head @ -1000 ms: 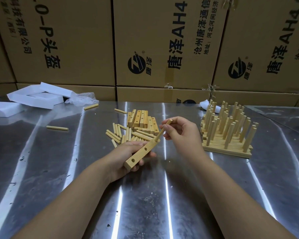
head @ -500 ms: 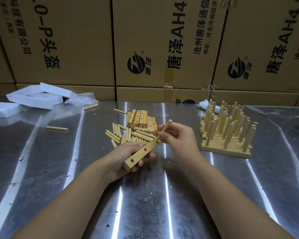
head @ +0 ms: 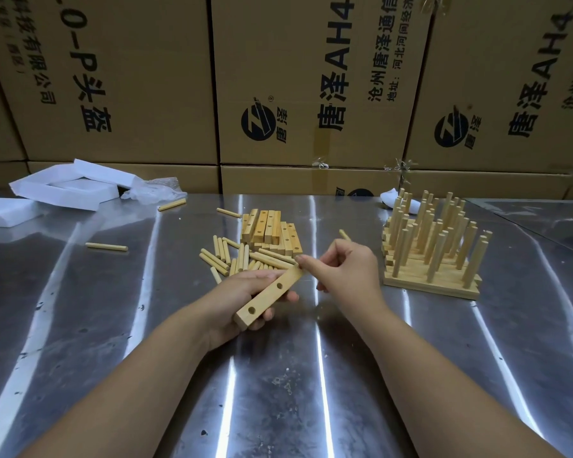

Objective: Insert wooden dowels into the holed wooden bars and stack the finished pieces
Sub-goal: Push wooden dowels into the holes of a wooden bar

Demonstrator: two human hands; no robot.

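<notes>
My left grip [head: 235,300] is closed around a holed wooden bar [head: 267,298] and holds it tilted above the bench [head: 96,325]; two holes in it are open to view. My right grip [head: 344,271] is curled at the far end of the bar and holds a dowel [head: 344,234], of which only the tip shows behind the knuckles. Behind the hands lie loose dowels [head: 225,259] and plain bars [head: 268,228]. The finished stack [head: 434,259] stands on the right.
</notes>
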